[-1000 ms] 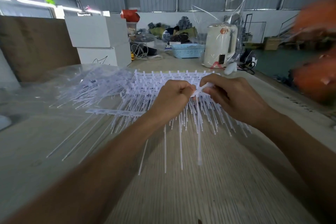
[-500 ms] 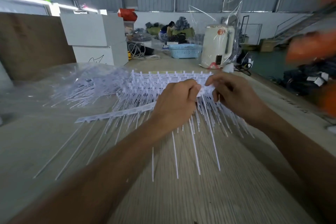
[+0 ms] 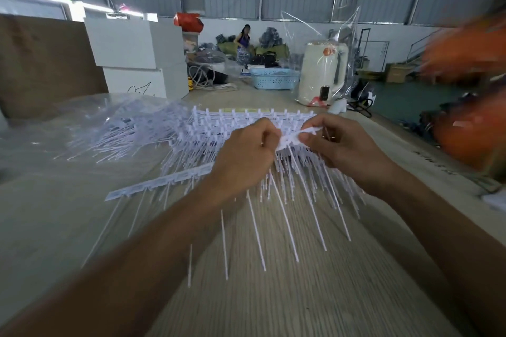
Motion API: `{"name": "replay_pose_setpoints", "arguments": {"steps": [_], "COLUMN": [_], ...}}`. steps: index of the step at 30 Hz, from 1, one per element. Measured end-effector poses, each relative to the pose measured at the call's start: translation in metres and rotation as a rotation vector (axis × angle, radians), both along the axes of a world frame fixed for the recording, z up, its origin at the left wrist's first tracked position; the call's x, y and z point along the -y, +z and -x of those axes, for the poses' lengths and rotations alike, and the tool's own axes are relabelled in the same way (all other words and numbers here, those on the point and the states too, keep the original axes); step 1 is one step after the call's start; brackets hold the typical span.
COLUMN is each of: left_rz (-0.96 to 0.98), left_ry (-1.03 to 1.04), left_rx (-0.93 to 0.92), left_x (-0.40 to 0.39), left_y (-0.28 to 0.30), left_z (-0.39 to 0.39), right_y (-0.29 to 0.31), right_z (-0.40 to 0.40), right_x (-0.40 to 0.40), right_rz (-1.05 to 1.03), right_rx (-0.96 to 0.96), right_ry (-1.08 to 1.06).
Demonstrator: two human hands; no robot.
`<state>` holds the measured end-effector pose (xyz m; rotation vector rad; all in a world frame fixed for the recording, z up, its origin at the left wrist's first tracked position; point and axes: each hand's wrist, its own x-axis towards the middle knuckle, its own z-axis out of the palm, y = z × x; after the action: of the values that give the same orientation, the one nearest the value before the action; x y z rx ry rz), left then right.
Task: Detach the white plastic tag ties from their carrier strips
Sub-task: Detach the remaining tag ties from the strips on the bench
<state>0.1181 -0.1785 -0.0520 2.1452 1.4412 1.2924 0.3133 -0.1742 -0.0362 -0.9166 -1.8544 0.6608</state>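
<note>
Both hands work at the middle of the wooden table point(image 3: 315, 295). My left hand point(image 3: 243, 156) is curled round a white carrier strip point(image 3: 164, 182) whose long end slants down to the left, with thin tag ties point(image 3: 284, 216) hanging from it toward me. My right hand point(image 3: 345, 145) pinches the twisted right end of the same strip point(image 3: 294, 137) between thumb and fingers. Behind the hands lies a stack of more strips point(image 3: 246, 115) with upright white heads. A heap of loose white ties point(image 3: 123, 131) lies to the left.
Clear plastic sheeting point(image 3: 32, 134) covers the table's left side. At the far end stand white foam boxes point(image 3: 137, 46), a blue basket point(image 3: 273, 78) and a cream kettle point(image 3: 321, 74) in a clear bag. A blurred orange shape point(image 3: 471, 85) fills the right edge. A person point(image 3: 243, 41) is far behind.
The strip has twisted between my hands and its long left end has swung down and outward. The hanging ties have fanned out toward me. Both hands stay close together.
</note>
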Motion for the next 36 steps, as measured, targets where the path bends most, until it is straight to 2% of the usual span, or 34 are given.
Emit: {"name": "replay_pose_setpoints", "arguments": {"steps": [7, 16, 22, 25, 31, 36], "left_rz": [0.116, 0.282, 0.357, 0.272, -0.032, -0.076], "left_ry": [-0.064, -0.126, -0.141, -0.151, 0.009, 0.062], "left_rx": [0.118, 0.190, 0.170, 0.132, -0.162, -0.207], "left_x": [0.004, 0.006, 0.007, 0.007, 0.004, 0.002], "left_y": [0.008, 0.017, 0.015, 0.015, 0.013, 0.011], "left_z": [0.003, 0.007, 0.009, 0.010, 0.004, 0.003], "right_y": [0.001, 0.010, 0.010, 0.008, 0.000, 0.000], "right_z": [0.000, 0.005, 0.003, 0.002, 0.015, 0.026], "right_x": [0.003, 0.008, 0.006, 0.006, 0.005, 0.008], "right_rz": [0.065, -0.544, -0.720, -0.655, -0.487, -0.541], "right_rx": [0.000, 0.455, 0.642, 0.588, 0.374, 0.433], "right_ry": [0.085, -0.135, -0.132, -0.146, -0.273, -0.309]}}
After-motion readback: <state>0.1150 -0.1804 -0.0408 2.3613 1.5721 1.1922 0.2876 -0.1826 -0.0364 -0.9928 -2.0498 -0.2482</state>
